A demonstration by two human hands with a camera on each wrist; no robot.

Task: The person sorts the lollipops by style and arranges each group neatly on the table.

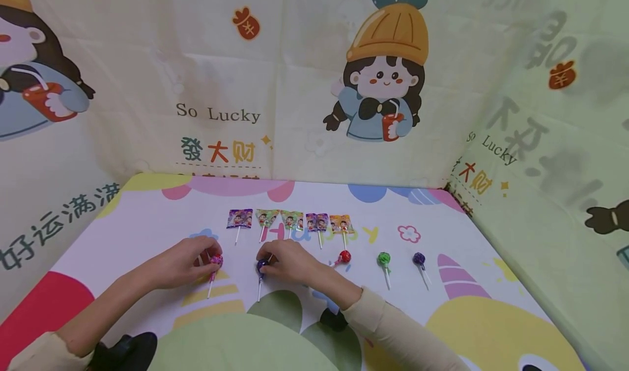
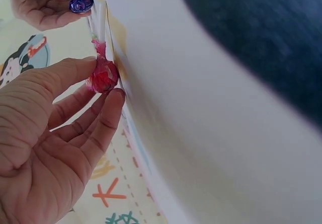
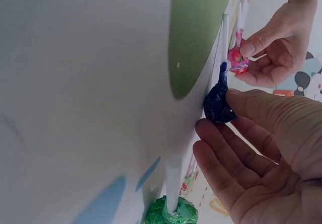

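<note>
At the near left lies a beige sleeve (image 1: 36, 352), with a black piece (image 1: 131, 352) just beside it; the right sleeve (image 1: 393, 322) comes in from the near right. Past them, both hands are at work over the table (image 1: 162, 218), side by side and apart.

The left hand (image 1: 184, 263) pinches the pink lollipop (image 1: 217, 261) by its wrapped head, thumb on one side and fingertips on the other. To its right, the right hand (image 1: 290, 261) grasps the blue lollipop (image 1: 262, 264) in the same way. Both sticks point to the near side; whether they rest on the table is hard to tell.

Well right of the blue lollipop, three more lie in a loose row: the red lollipop (image 1: 345, 257), its wrapped end turned left, then the green lollipop (image 1: 384, 259) and the purple lollipop (image 1: 419, 259), sticks pointing near.

Farther off runs a row of five flat packets on sticks, left to right: a purple packet (image 1: 239, 218), two green packets (image 1: 267, 217), another purple one and an orange packet (image 1: 341, 223). Their sticks also point near.

Behind the table hangs a pale cloth (image 1: 304, 87) printed with a girl in an orange hat and "So Lucky".
</note>
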